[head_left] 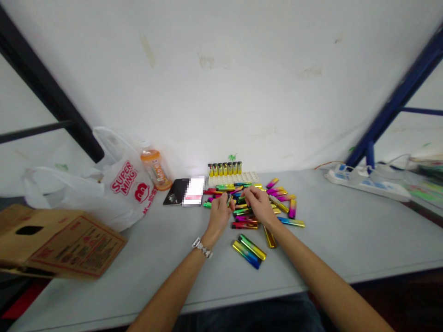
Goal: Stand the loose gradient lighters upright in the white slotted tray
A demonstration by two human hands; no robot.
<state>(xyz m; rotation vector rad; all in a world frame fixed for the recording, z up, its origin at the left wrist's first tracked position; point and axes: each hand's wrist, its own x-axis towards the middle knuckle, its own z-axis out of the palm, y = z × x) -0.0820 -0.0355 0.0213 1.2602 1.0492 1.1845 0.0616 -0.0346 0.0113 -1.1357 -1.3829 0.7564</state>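
A heap of shiny multicoloured lighters (273, 203) lies on the grey table (346, 240). My left hand (219, 214), a watch on its wrist, is closed in a pinch on one lighter (229, 199) at the heap's left side. My right hand (258, 205) rests on the middle of the heap with its fingers curled over the lighters there; whether it grips one is hidden. Behind the heap stands a white tray (242, 177) with a row of yellow lighters (224, 168) upright along its back edge. Two lighters (249, 250) lie apart, nearer to me.
A phone (176, 191) and a white card (194, 190) lie left of the heap. Further left are an orange bottle (155, 170), a white plastic bag (117, 189) and a cardboard box (58, 242). A power strip (360, 182) lies at the right.
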